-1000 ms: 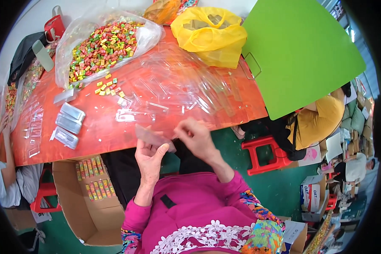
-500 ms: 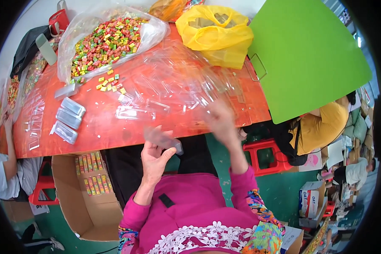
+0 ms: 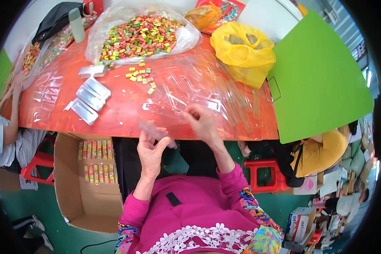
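My left hand [image 3: 151, 149], at the table's near edge, is closed around a small translucent plastic case [image 3: 157, 132], blurred by movement. To its right, my right hand [image 3: 202, 123] is raised over the table with thumb and fingers pinched together. A clear plastic sleeve [image 3: 167, 110] reaches to those fingertips; its outline is faint. Beyond the hands, many flat clear sleeves [image 3: 224, 95] spread over the red table [image 3: 127, 114]. Several small wrapped candies [image 3: 139, 76] lie loose in front of a large clear bag [image 3: 189, 36] heaped with more.
Grey metallic-looking trays [image 3: 89, 98] lie at left. A yellow plastic bag [image 3: 252, 63] and a green board [image 3: 321, 80] stand at right. Beside my legs, a cardboard box [image 3: 91, 207] holds rows of candy packs [image 3: 98, 173]. People sit on both sides near red stools [image 3: 264, 175].
My right hand has come back left and slowed, now pinching near the sleeves. My left hand still holds the case. The view has shifted, with the table things lying farther right.
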Demonstrator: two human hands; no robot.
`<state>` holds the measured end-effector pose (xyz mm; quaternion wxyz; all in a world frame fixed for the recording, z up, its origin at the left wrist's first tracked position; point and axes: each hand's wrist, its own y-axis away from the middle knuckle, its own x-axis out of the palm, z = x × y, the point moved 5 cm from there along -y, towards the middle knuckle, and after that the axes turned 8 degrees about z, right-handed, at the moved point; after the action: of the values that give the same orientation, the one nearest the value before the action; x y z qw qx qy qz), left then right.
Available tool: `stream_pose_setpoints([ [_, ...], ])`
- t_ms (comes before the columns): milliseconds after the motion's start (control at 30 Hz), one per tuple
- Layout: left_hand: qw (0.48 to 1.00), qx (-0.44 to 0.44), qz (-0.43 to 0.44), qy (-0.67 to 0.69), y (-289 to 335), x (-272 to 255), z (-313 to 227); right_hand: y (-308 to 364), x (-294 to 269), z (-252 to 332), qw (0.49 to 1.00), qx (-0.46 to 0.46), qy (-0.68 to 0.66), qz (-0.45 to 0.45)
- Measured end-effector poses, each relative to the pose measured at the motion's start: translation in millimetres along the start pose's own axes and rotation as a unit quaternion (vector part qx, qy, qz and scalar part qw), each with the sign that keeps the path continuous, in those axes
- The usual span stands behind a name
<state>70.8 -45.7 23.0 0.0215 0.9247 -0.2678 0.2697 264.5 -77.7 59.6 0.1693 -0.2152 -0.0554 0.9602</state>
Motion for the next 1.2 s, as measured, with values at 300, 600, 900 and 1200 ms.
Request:
stream_pose_setpoints([
  [300, 0.998, 0.000, 0.039, 0.052, -2.8, -9.4, -10.6, -38.5, -40.0, -10.6, 0.999, 0.014, -0.008, -0.051],
  [600, 0.996, 0.013, 0.059, 0.059, -4.6, 7.2, -14.4, 32.4, 27.7, 45.4, 0.980, -0.111, 0.133, 0.100],
  [900, 0.997, -0.049, 0.046, 0.029, -9.5, -1.0, -16.7, -13.5, -29.2, 7.0, 0.998, 0.012, 0.052, -0.016],
  [1200, 0.995, -0.031, 0.080, 0.056, -6.3, 9.1, -3.9, 15.6, -1.6, 38.0, 0.983, -0.075, 0.149, 0.078],
])
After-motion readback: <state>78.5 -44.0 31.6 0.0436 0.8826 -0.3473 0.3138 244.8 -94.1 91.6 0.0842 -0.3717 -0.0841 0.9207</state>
